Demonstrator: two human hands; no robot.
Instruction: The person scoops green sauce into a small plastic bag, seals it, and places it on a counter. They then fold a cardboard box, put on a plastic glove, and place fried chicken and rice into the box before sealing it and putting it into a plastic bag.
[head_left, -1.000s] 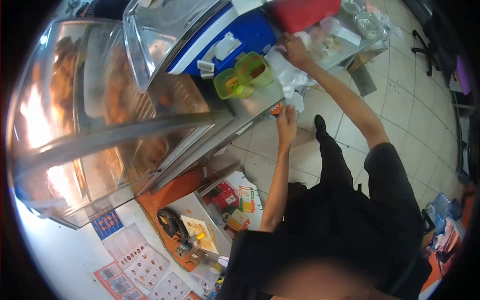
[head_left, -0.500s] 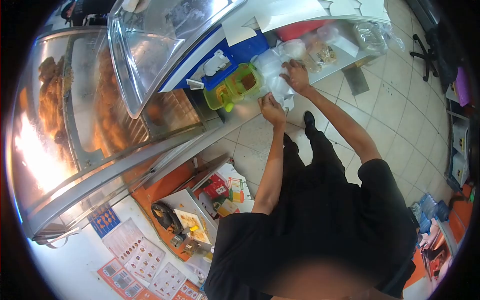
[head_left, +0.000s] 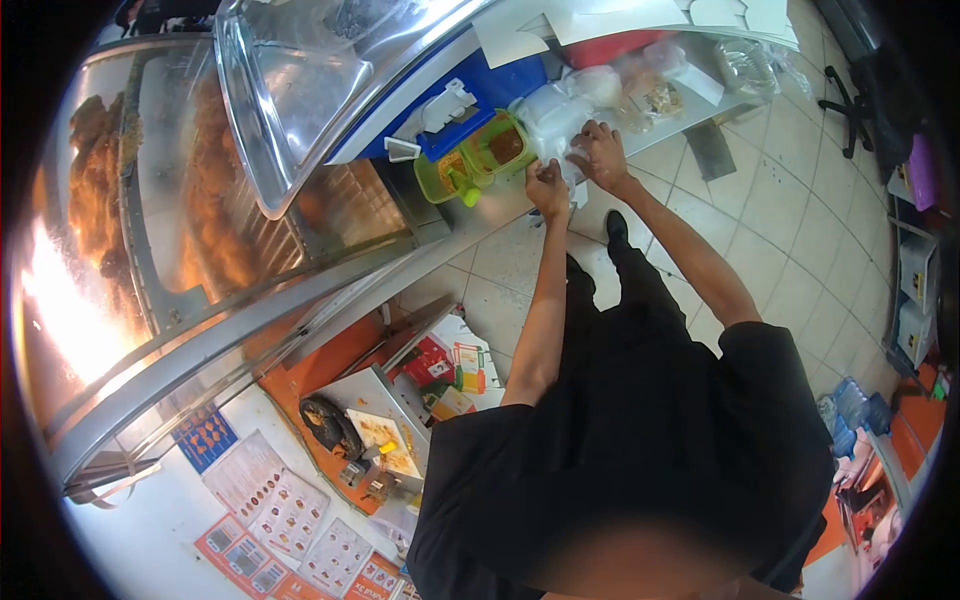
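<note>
White plastic (head_left: 548,115) lies beyond and between left hand (head_left: 547,190) and right hand (head_left: 602,158); both grip it.

Green containers (head_left: 497,170) block left; plastic bags (head_left: 550,115) crowd counter (head_left: 700,112); open room above tiled floor (head_left: 740,195), right.

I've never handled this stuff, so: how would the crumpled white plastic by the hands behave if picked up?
The crumpled, translucent white plastic would probably flop, given its soft folds. It looks thin, so likely light, and its sheen might make it slippery.
</note>
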